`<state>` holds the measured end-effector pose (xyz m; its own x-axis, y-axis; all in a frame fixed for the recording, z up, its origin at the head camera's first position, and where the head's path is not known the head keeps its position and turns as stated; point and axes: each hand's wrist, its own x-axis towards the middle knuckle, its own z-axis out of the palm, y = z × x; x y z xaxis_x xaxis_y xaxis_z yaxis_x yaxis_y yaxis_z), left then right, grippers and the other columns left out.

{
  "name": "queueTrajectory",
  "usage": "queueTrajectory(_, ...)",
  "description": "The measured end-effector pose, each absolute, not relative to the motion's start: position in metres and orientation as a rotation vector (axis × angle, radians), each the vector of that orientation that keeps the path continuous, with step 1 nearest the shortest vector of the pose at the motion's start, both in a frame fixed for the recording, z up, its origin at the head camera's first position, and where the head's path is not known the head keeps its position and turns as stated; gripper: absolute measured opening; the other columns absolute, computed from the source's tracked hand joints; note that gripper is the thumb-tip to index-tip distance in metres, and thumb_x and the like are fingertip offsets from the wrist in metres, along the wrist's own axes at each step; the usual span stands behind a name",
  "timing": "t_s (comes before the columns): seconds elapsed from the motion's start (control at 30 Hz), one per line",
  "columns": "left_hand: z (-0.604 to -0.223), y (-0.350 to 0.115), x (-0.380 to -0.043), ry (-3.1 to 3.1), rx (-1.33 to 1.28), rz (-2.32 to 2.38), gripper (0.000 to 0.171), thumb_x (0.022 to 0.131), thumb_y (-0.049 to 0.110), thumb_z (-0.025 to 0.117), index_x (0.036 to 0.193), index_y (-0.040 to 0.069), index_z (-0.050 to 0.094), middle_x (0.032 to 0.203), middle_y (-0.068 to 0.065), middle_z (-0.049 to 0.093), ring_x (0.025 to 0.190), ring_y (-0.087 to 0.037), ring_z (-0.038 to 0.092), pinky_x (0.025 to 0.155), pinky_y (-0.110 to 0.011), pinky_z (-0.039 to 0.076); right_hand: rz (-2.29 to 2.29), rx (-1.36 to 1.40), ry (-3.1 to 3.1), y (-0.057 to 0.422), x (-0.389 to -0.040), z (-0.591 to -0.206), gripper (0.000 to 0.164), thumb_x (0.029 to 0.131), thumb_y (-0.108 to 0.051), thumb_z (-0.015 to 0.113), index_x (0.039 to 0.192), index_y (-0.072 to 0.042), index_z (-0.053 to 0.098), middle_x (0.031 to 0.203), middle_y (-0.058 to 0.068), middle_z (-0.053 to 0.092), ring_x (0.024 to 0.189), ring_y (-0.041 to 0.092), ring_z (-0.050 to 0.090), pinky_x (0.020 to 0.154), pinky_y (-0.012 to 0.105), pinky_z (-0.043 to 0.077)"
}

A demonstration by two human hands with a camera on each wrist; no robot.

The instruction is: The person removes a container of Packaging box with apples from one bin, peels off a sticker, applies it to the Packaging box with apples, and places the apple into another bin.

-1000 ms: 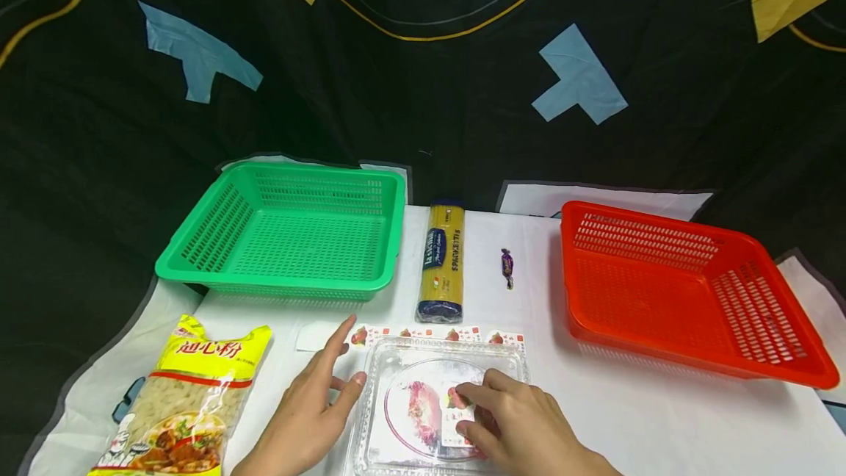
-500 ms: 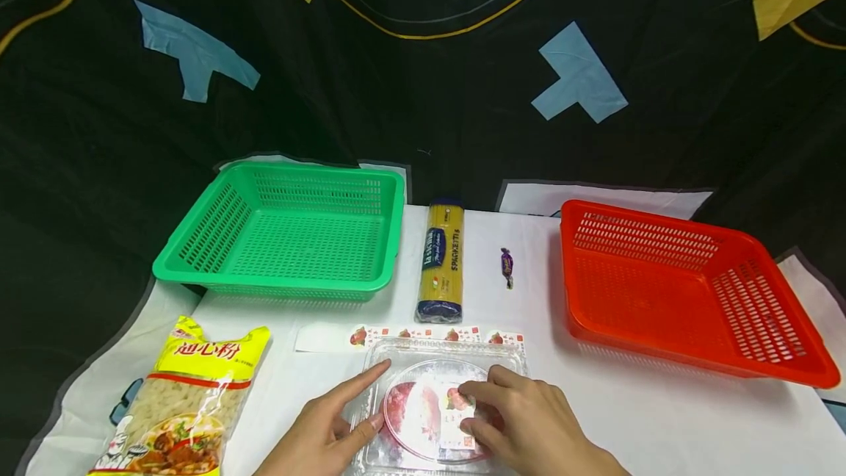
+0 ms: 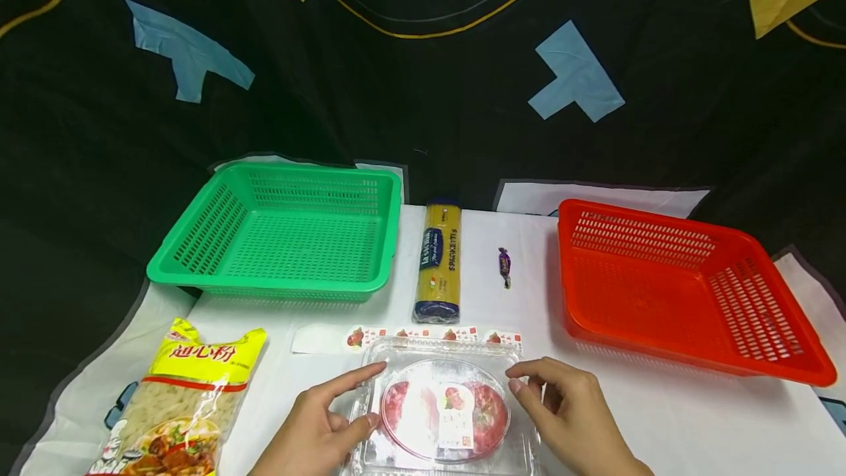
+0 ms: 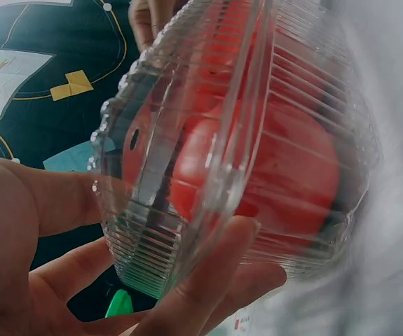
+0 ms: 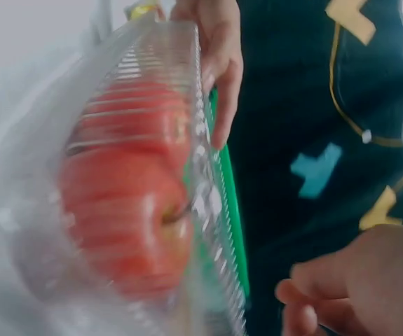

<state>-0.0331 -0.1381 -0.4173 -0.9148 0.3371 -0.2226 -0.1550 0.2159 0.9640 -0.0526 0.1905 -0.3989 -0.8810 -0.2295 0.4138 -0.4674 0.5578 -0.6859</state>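
A clear plastic clamshell box [image 3: 416,454] lies on the white cloth in front of me, with red apples [image 5: 134,217] showing through its wall. On its lid sits a white sticker [image 3: 456,428] with a red fruit print. My left hand [image 3: 324,421] holds the box's left side; in the left wrist view its fingers [image 4: 212,280] and thumb go round the corner. Beside the lid's right edge is my right hand [image 3: 571,410], fingers loosely bent and holding nothing. The right wrist view has this hand apart from the box.
A sticker strip [image 3: 403,334] lies behind the box. Further back are a spaghetti pack [image 3: 439,263] and a purple wrapped candy [image 3: 505,267]. A green basket [image 3: 297,285] stands back left, a red basket [image 3: 667,355] right. A yellow-topped pasta bag [image 3: 188,402] lies left.
My right hand has lifted off the sticker and moved right, leaving it on the lid. My left hand has come from beside the box onto its left edge.
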Motion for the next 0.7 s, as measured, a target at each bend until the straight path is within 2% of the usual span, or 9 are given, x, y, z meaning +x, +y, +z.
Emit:
queueTrajectory(0.1, -0.415, -0.137, -0.035, 2.111, 0.179, 1.755, 0.058, 0.091, 0.017, 0.071, 0.144, 0.026, 0.050, 0.044, 0.008, 0.031, 0.035, -0.003, 0.028, 0.036, -0.016, 0.028, 1.363, 0.328, -2.525, 0.203, -0.050, -0.403, 0.019, 0.084, 0.001, 0.074, 0.089, -0.017, 0.073, 0.065, -0.011, 0.054, 0.049, 0.005, 0.043, 0.042, 0.020, 0.037)
queueTrajectory(0.23, -0.411, -0.136, -0.038, 2.122, 0.190, 1.753, 0.058, 0.092, 0.018, 0.071, 0.146, 0.025, 0.049, 0.044, 0.008, 0.029, 0.036, -0.003, 0.025, 0.036, -0.016, 0.026, 1.577, -0.043, -2.538, 0.221, -0.052, -0.408, 0.004, 0.091, -0.006, 0.069, 0.094, -0.007, 0.072, 0.074, 0.003, 0.064, 0.057, 0.014, 0.060, 0.049, 0.027, 0.048)
queueTrajectory(0.33, -0.409, -0.136, -0.039, 2.131, 0.208, 1.751, 0.058, 0.093, 0.017, 0.070, 0.146, 0.023, 0.048, 0.044, 0.009, 0.030, 0.036, -0.002, 0.026, 0.037, -0.015, 0.026, 1.832, -0.261, -2.463, 0.236, -0.058, -0.414, 0.016, 0.096, -0.012, 0.065, 0.103, 0.002, 0.068, 0.085, 0.010, 0.067, 0.072, 0.019, 0.069, 0.059, 0.033, 0.056)
queueTrajectory(0.4, -0.408, -0.136, -0.040, 2.130, 0.222, 1.755, 0.057, 0.093, 0.017, 0.069, 0.146, 0.022, 0.048, 0.044, 0.009, 0.032, 0.036, -0.002, 0.028, 0.037, -0.015, 0.027, 2.033, -0.368, -2.356, 0.245, -0.061, -0.418, 0.022, 0.098, -0.017, 0.062, 0.106, 0.003, 0.065, 0.090, 0.012, 0.068, 0.080, 0.021, 0.071, 0.066, 0.035, 0.058)
queueTrajectory(0.57, -0.400, -0.134, -0.043, 2.119, 0.243, 1.779, 0.056, 0.094, 0.018, 0.068, 0.145, 0.019, 0.048, 0.044, 0.008, 0.037, 0.036, -0.003, 0.032, 0.037, -0.016, 0.029, 2.464, -0.450, -2.033, 0.268, -0.068, -0.426, 0.020, 0.103, -0.025, 0.054, 0.104, -0.009, 0.066, 0.098, 0.008, 0.068, 0.091, 0.022, 0.071, 0.079, 0.035, 0.057)
queueTrajectory(0.7, -0.391, -0.133, -0.048, 2.133, 0.270, 1.794, 0.055, 0.093, 0.017, 0.068, 0.145, 0.019, 0.049, 0.044, 0.004, 0.043, 0.038, -0.002, 0.031, 0.037, -0.017, 0.026, 2.691, -0.382, -1.741, 0.284, -0.073, -0.430, 0.025, 0.104, -0.027, 0.051, 0.105, -0.006, 0.065, 0.100, 0.010, 0.069, 0.093, 0.025, 0.070, 0.085, 0.036, 0.054)
